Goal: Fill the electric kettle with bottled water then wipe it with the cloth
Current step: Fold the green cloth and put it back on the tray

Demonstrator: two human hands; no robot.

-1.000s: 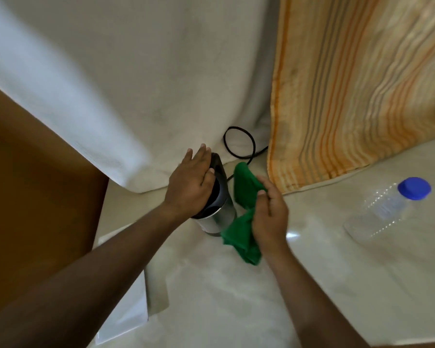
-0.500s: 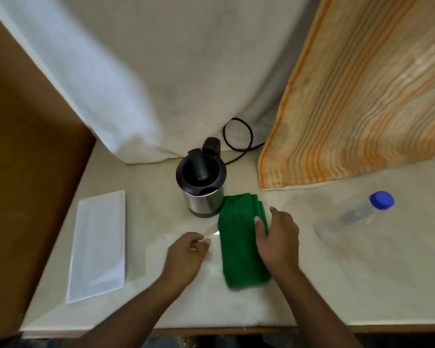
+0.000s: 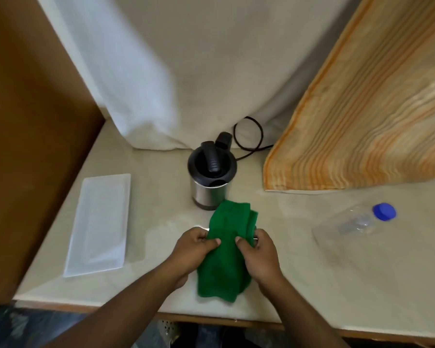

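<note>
Green cloth (image 3: 226,249) on counter, pinched between left hand (image 3: 195,247) and right hand (image 3: 259,252) grips, kettle (image 3: 211,179) just beyond.

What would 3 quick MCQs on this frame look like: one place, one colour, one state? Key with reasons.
1. Where does the bottle lie?
A. on the white tray
B. on the counter, right of the kettle
C. in the person's left hand

2. What colour is the cloth?
A. green
B. orange
C. white

3. What are the hands doing?
A. both grip the cloth
B. one lifts the kettle
C. both rest empty

Key:
1 B: the bottle lies on its side on the counter, right of the kettle, far from the tray.
2 A: the cloth is plain green.
3 A: the left hand and right hand each pinch the cloth's edges; nothing touches the kettle.
</note>
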